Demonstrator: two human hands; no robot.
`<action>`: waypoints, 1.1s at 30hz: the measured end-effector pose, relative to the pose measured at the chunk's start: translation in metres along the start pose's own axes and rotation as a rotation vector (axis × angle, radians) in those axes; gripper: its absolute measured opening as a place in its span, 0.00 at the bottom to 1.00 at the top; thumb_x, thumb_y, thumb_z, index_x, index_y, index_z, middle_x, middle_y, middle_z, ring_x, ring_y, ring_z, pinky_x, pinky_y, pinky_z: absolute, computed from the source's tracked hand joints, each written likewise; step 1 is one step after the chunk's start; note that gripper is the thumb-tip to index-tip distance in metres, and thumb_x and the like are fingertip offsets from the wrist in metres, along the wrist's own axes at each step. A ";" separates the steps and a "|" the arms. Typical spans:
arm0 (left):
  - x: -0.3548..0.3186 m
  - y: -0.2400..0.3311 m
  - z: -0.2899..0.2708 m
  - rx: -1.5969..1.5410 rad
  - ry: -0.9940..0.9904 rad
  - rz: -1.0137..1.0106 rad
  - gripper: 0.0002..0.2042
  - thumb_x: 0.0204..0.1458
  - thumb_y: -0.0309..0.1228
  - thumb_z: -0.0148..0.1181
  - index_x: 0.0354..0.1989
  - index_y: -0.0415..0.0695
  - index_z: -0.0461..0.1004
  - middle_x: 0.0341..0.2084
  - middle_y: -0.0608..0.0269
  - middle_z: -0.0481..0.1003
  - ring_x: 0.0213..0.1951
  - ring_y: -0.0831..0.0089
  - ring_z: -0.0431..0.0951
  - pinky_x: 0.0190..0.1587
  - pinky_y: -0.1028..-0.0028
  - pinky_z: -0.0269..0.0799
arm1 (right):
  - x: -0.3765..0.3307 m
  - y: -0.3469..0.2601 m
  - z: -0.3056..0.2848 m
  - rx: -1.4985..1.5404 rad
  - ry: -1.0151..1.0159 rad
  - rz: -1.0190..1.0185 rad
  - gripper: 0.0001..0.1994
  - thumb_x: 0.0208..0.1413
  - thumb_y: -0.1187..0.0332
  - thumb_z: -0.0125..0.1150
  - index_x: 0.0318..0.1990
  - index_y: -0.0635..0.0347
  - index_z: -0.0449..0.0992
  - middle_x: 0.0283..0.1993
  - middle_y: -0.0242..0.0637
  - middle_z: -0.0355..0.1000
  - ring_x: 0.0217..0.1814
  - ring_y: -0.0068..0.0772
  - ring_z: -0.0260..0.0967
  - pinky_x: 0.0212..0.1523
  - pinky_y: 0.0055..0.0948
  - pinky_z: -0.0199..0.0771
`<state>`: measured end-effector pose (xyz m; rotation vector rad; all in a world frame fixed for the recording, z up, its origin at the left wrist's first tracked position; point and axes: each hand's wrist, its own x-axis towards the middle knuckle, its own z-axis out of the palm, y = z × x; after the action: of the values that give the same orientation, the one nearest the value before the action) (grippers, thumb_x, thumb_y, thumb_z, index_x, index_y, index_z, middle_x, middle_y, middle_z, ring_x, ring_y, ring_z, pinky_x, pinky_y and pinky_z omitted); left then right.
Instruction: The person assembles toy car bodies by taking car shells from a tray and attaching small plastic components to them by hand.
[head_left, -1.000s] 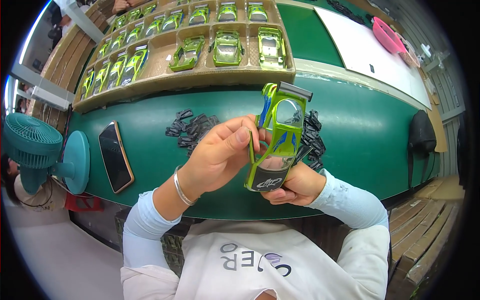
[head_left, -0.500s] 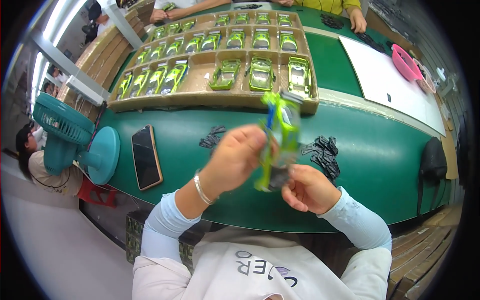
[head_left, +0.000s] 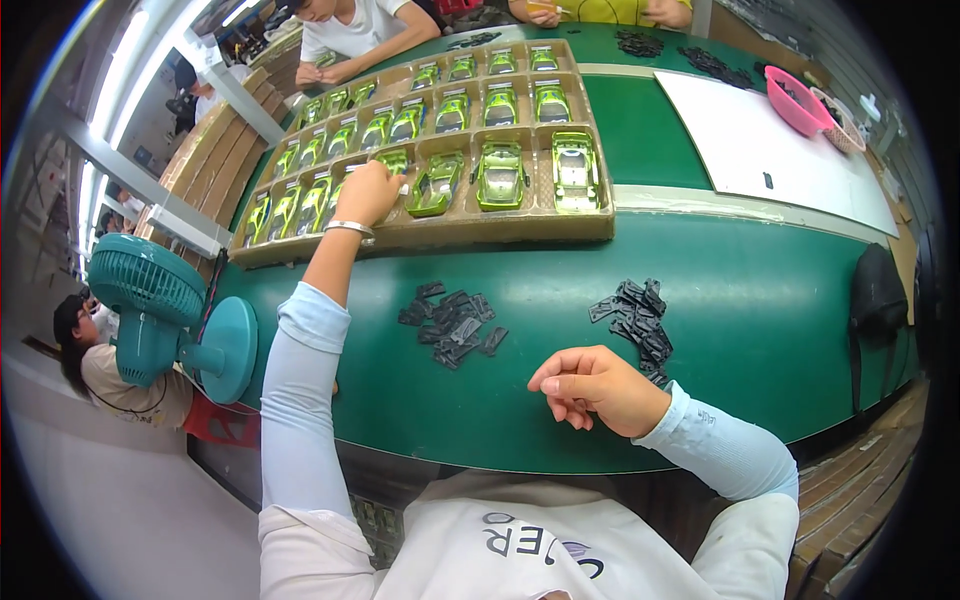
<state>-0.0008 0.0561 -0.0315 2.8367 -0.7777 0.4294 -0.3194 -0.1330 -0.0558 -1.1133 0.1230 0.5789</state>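
My left hand [head_left: 368, 192] is stretched far forward across the green table [head_left: 740, 290], resting on a green toy car shell [head_left: 392, 160] that sits in a compartment of the cardboard tray [head_left: 420, 235]. My fingers curl down over the shell's near end, so most of it is hidden under my hand and only its far tip shows past my knuckles. I cannot tell whether the fingers pinch it or only rest on it. A thin bracelet circles that wrist.

My right hand [head_left: 592, 388] lies near my body on the table edge, fingers loosely curled inward and holding nothing that I can see. It is well apart from the shell.

Between my hands lies a pile of small black plastic parts [head_left: 452, 322]; a second black pile [head_left: 635, 315] sits just beyond my right hand. The tray's other compartments hold more green car shells in rows.
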 end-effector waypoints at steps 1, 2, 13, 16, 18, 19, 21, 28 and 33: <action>-0.001 0.007 -0.002 -0.006 -0.161 -0.048 0.21 0.45 0.46 0.54 0.19 0.35 0.72 0.20 0.41 0.72 0.30 0.48 0.73 0.37 0.59 0.67 | -0.001 0.001 -0.001 -0.003 -0.001 0.008 0.09 0.53 0.67 0.51 0.37 0.62 0.71 0.21 0.30 0.67 0.16 0.15 0.60 0.17 0.13 0.60; -0.002 0.016 -0.007 -0.067 -0.111 -0.103 0.22 0.45 0.46 0.54 0.17 0.35 0.72 0.22 0.42 0.72 0.29 0.48 0.73 0.37 0.58 0.67 | -0.002 0.001 -0.001 0.000 -0.001 0.011 0.09 0.53 0.67 0.51 0.37 0.62 0.71 0.21 0.30 0.67 0.16 0.15 0.60 0.17 0.13 0.60; -0.002 -0.077 0.010 0.136 -0.127 -0.307 0.25 0.37 0.46 0.61 0.38 0.37 0.72 0.40 0.45 0.71 0.44 0.52 0.71 0.46 0.62 0.66 | 0.003 -0.005 0.002 -0.181 0.081 -0.060 0.08 0.52 0.68 0.52 0.36 0.64 0.71 0.20 0.35 0.68 0.17 0.24 0.63 0.20 0.20 0.65; 0.001 -0.086 0.003 -0.061 -0.005 -0.358 0.25 0.34 0.43 0.64 0.36 0.35 0.72 0.36 0.42 0.72 0.41 0.51 0.72 0.43 0.63 0.67 | 0.017 -0.004 0.008 -0.902 0.147 -0.465 0.07 0.48 0.72 0.51 0.34 0.65 0.69 0.23 0.40 0.67 0.23 0.39 0.66 0.25 0.30 0.68; -0.005 -0.080 0.000 -0.178 0.328 -0.337 0.25 0.34 0.42 0.65 0.35 0.33 0.72 0.31 0.42 0.73 0.36 0.50 0.73 0.40 0.62 0.67 | 0.025 -0.008 0.014 -1.187 0.229 -0.520 0.07 0.47 0.72 0.53 0.34 0.62 0.69 0.28 0.40 0.67 0.28 0.39 0.67 0.28 0.32 0.69; -0.004 -0.102 -0.003 -0.192 0.502 -0.301 0.23 0.36 0.42 0.64 0.33 0.34 0.72 0.27 0.48 0.74 0.32 0.56 0.74 0.36 0.65 0.68 | 0.031 -0.013 0.023 -1.477 0.293 -0.599 0.07 0.46 0.72 0.56 0.34 0.60 0.70 0.32 0.40 0.66 0.32 0.39 0.67 0.32 0.34 0.70; -0.008 -0.087 -0.017 -0.680 0.499 -0.318 0.17 0.42 0.39 0.61 0.33 0.37 0.72 0.28 0.56 0.74 0.31 0.63 0.75 0.33 0.69 0.68 | 0.047 -0.014 0.019 -1.454 0.266 -0.572 0.08 0.45 0.72 0.56 0.34 0.61 0.68 0.37 0.41 0.63 0.38 0.44 0.66 0.34 0.36 0.69; -0.086 0.019 -0.052 -2.302 -0.343 -0.286 0.24 0.55 0.43 0.43 0.52 0.36 0.60 0.44 0.42 0.67 0.42 0.53 0.72 0.45 0.60 0.71 | 0.060 -0.013 0.005 -1.477 0.233 -0.567 0.05 0.44 0.74 0.53 0.28 0.66 0.67 0.33 0.46 0.63 0.33 0.48 0.66 0.33 0.39 0.69; -0.128 0.078 -0.048 -2.503 -0.733 -0.482 0.22 0.56 0.43 0.38 0.49 0.36 0.64 0.40 0.44 0.70 0.38 0.55 0.74 0.41 0.64 0.73 | 0.035 -0.054 0.010 -0.797 0.204 -0.393 0.05 0.46 0.78 0.54 0.31 0.69 0.71 0.20 0.35 0.70 0.18 0.20 0.66 0.19 0.18 0.66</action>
<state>-0.1577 0.0611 -0.0196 0.5010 -0.1050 -0.9991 -0.2642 -0.1281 -0.0208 -1.9146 -0.1687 0.1426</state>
